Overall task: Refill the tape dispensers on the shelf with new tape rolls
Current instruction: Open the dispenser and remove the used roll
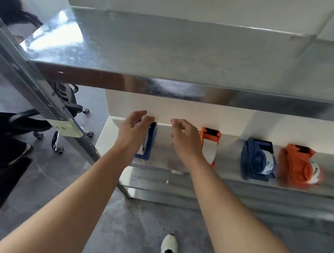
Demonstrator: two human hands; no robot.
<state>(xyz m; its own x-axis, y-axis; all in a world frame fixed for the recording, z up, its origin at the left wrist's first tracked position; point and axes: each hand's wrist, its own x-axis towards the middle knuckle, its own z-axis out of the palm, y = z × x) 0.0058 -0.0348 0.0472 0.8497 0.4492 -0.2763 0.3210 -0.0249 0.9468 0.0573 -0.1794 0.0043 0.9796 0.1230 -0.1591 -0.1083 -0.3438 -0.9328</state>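
Left hand [133, 130], fingers loosely spread and holding nothing, hovers over the leftmost blue dispenser [149, 143]. The dispenser lies just beneath and to its right, long axis running near to far on the metal shelf [228, 160]. Right hand [185, 139] — likewise relaxed and empty — hangs between this and the near orange dispenser [210, 138]. Farther right: second blue dispenser [257, 159] and far-right orange dispenser [299, 165], each carrying a pale roll.

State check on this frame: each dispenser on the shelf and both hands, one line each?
left hand: fingers relaxed, over the leftmost blue dispenser; contact unclear
right hand: fingers relaxed, holds nothing
leftmost blue dispenser: standing on the shelf, largely hidden by the left hand
near orange dispenser: standing, roll in it
second blue dispenser: on its side, roll loaded
far orange dispenser: on its side, roll loaded
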